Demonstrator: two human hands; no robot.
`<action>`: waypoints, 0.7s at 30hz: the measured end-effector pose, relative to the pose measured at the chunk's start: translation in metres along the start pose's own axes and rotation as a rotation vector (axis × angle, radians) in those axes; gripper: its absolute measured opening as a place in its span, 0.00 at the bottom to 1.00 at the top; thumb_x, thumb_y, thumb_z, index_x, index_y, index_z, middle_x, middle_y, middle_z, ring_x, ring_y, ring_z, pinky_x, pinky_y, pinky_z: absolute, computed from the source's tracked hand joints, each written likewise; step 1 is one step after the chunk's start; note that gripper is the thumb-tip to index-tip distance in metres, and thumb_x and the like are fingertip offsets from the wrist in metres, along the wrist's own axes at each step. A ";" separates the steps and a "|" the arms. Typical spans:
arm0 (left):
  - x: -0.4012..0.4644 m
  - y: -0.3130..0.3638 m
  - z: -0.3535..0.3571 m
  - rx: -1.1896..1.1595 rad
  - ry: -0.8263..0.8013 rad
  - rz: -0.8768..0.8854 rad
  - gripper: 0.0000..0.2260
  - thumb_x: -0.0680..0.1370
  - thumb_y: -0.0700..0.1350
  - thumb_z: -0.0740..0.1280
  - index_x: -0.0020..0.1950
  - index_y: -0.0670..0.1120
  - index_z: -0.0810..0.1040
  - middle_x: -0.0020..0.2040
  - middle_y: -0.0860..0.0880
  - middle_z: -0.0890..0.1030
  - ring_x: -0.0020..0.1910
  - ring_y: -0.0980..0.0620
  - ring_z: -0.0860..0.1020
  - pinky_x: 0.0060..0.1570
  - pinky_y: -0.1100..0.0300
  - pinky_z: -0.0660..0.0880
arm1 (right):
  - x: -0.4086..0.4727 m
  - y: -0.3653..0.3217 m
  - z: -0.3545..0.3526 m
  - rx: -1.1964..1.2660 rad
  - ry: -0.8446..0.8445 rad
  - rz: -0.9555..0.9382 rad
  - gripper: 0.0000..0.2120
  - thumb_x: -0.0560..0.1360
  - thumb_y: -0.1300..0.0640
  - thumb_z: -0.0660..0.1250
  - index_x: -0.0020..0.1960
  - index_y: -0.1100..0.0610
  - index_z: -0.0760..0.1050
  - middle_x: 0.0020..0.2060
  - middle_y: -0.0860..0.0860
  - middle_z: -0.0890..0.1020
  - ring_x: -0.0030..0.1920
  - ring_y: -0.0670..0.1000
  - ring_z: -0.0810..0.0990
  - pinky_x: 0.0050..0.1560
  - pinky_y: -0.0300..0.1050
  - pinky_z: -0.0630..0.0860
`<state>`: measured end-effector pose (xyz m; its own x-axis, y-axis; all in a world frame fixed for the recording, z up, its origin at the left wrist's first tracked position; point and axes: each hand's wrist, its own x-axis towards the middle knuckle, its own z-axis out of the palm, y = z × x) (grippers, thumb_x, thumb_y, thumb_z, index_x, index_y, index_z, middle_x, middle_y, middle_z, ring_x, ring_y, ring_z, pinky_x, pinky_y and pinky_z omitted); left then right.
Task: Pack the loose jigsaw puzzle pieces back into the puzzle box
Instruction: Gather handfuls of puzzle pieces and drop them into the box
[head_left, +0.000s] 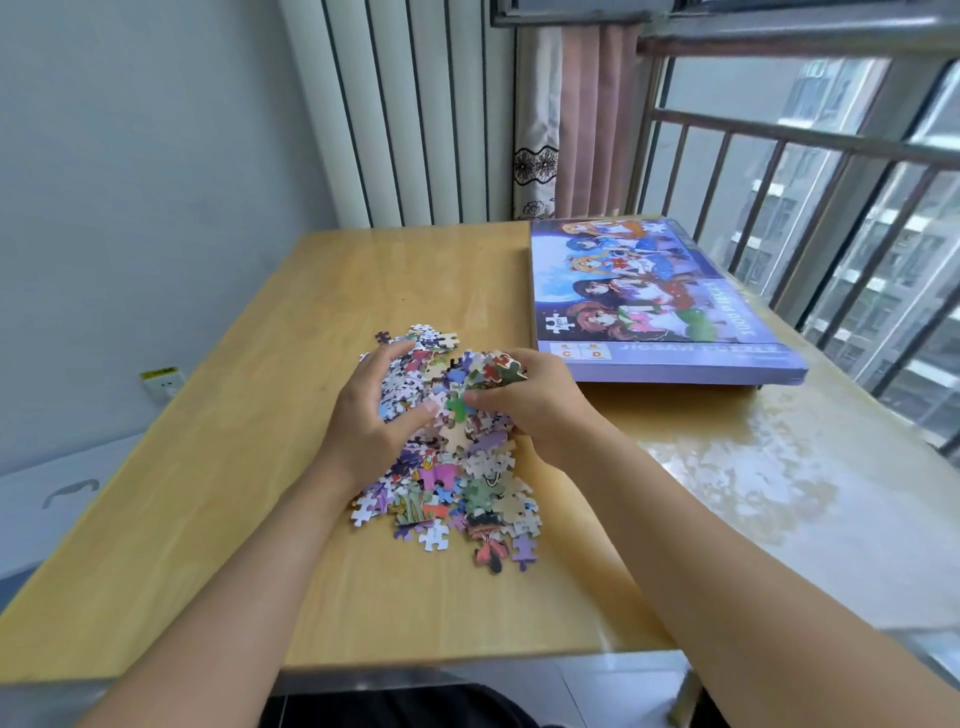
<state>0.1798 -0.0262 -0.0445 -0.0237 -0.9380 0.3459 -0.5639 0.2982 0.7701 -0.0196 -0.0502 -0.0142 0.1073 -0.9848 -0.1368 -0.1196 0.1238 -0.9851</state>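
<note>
A heap of loose, many-coloured jigsaw pieces (457, 483) lies in the middle of the wooden table (218, 519). My left hand (371, 415) curls around the left side of the heap, fingers dug into the pieces. My right hand (530, 400) cups the right side and grips a bunch of pieces, some sticking out above its fingers. The two hands squeeze the heap between them. The purple puzzle box (660, 301), with a cartoon picture on its lid, lies shut and flat at the table's far right, just beyond my right hand.
A window with a metal railing (831, 171) runs along the right of the table. A pink curtain (582, 130) and a ribbed white panel (415, 114) stand behind it. A wall socket (163, 384) sits low on the left wall.
</note>
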 end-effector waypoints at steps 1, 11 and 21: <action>0.000 0.000 0.000 0.006 0.006 0.012 0.28 0.72 0.54 0.70 0.72 0.56 0.70 0.71 0.59 0.71 0.70 0.63 0.66 0.68 0.64 0.61 | -0.002 0.003 -0.001 0.016 0.020 -0.004 0.15 0.66 0.66 0.80 0.49 0.59 0.81 0.41 0.55 0.86 0.42 0.55 0.86 0.44 0.51 0.84; -0.001 0.022 -0.005 0.103 0.016 0.163 0.21 0.74 0.58 0.68 0.64 0.51 0.77 0.61 0.58 0.77 0.62 0.66 0.72 0.59 0.75 0.64 | -0.028 0.018 0.003 -0.037 0.292 -0.299 0.12 0.70 0.61 0.78 0.51 0.52 0.81 0.41 0.45 0.86 0.43 0.47 0.84 0.49 0.51 0.82; 0.012 0.052 0.017 0.077 0.006 0.078 0.21 0.75 0.39 0.71 0.67 0.52 0.75 0.63 0.59 0.75 0.64 0.59 0.72 0.65 0.62 0.67 | -0.032 -0.008 -0.033 0.060 0.224 -0.296 0.10 0.70 0.64 0.77 0.49 0.57 0.82 0.41 0.52 0.85 0.41 0.52 0.83 0.44 0.51 0.82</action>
<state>0.1363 -0.0251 -0.0091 -0.0647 -0.9114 0.4064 -0.6222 0.3553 0.6976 -0.0543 -0.0238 0.0017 -0.0912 -0.9804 0.1747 -0.0570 -0.1700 -0.9838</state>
